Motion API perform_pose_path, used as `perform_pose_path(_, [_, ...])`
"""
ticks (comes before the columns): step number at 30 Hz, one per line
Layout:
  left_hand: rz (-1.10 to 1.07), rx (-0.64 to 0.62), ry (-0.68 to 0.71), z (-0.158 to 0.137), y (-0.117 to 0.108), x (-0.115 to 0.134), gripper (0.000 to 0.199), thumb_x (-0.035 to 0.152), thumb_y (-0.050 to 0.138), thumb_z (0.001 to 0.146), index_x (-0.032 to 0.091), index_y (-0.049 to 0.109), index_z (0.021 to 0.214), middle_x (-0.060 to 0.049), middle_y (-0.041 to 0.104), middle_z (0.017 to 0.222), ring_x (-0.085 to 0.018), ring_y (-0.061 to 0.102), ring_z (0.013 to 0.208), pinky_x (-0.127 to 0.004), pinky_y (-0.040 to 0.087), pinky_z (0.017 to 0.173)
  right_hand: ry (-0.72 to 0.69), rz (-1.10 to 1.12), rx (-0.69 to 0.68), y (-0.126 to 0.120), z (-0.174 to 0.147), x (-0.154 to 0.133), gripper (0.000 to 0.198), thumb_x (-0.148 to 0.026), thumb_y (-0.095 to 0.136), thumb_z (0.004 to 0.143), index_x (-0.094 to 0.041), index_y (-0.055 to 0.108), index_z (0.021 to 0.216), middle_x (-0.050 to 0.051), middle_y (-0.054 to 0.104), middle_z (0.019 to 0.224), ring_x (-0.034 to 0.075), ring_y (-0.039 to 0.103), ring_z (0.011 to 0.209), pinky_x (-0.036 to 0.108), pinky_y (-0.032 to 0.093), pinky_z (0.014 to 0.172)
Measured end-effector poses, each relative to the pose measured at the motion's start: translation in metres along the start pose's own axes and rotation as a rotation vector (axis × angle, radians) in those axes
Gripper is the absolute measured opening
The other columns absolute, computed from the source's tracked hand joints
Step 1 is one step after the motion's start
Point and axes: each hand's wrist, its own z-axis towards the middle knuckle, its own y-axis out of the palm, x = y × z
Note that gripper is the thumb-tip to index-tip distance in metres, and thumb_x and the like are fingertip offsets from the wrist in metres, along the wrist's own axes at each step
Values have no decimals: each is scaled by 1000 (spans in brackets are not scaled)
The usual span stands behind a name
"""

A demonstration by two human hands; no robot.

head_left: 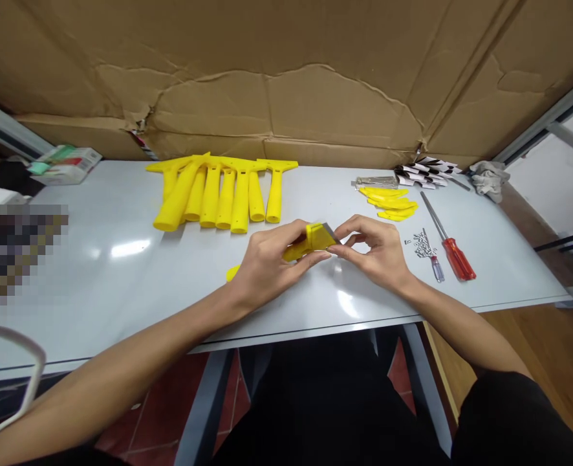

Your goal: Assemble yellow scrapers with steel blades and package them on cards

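My left hand is closed around a yellow plastic scraper, its handle end sticking out at the lower left behind the hand. A grey metal blade lies along the right edge of the scraper's head. With thumb and forefinger, my right hand pinches at that blade; the exact contact is partly covered by the fingertips. Several yellow scraper handles with wide heads lie side by side farther back on the left.
On the white table, to the right, are yellow plastic strips, metal blades, small screws, a red screwdriver and a small clear-handled screwdriver. A grey cloth and a box lie near opposite back corners. Cardboard walls the back.
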Motion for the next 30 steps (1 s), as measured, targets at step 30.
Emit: perform_pose_path(30, [89, -516, 270, 33, 12, -55, 28, 24, 51, 97, 26, 79, 92, -10, 75, 87, -26, 75, 91, -46, 64, 84, -78, -608, 479, -141, 28, -32, 22, -44, 59, 101, -29, 69, 114, 9, 68, 106, 15, 61, 81, 33, 50, 68])
